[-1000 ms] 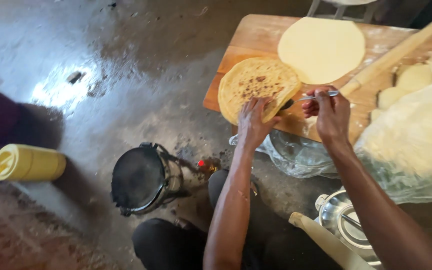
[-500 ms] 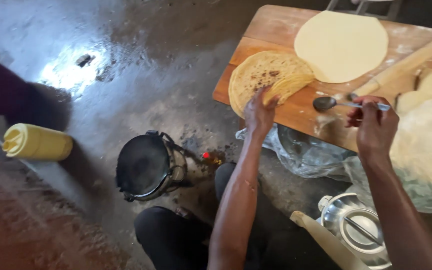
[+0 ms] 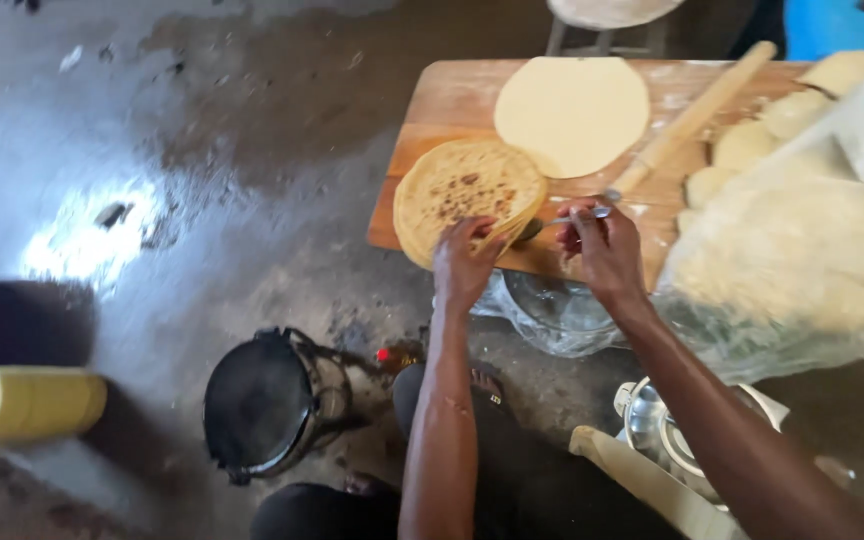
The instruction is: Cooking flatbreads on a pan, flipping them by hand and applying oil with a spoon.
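The left hand (image 3: pixel 464 262) is closed on the near edge of a browned flatbread (image 3: pixel 467 195), which is lifted slightly off a wooden board (image 3: pixel 432 110). A metal spoon (image 3: pixel 562 218) is pinched in the right hand (image 3: pixel 604 250), its bowl tucked just under the flatbread's edge. A pale raw dough round (image 3: pixel 572 112) is laid flat behind, overlapped at its near edge by the flatbread, with a rolling pin (image 3: pixel 697 115) beside it and dough balls (image 3: pixel 782 115) at the board's right. The board is set low over a wet, stained concrete floor (image 3: pixel 152 150), where a black charcoal stove (image 3: pixel 267 400) and a yellow jerrycan (image 3: pixel 27 405) are placed.
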